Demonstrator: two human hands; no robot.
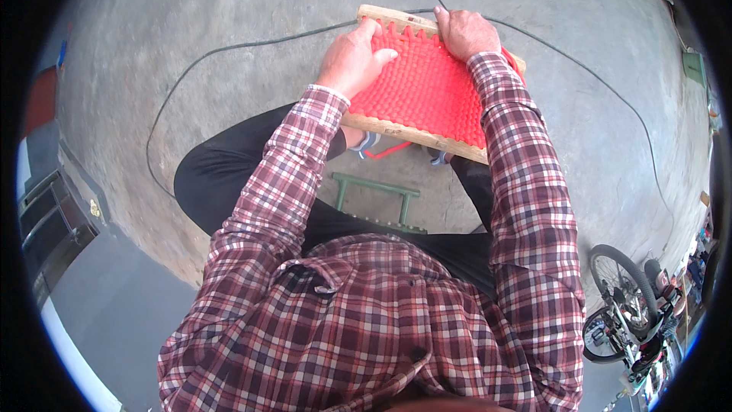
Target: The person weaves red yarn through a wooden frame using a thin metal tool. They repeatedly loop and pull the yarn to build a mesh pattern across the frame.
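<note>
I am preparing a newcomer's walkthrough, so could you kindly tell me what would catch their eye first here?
The red woven panel in its pale wooden frame stands out first at upper centre, with the left grip and right grip towards its far edge. Next come the bicycle at lower right and the plaid shirt below.

the flat, four-sided panel of bumpy red woven cord has pale wooden bars along its near and far edges. red loops poke onto the far bar like little teeth. it is held in front, both bars slanting.
</note>
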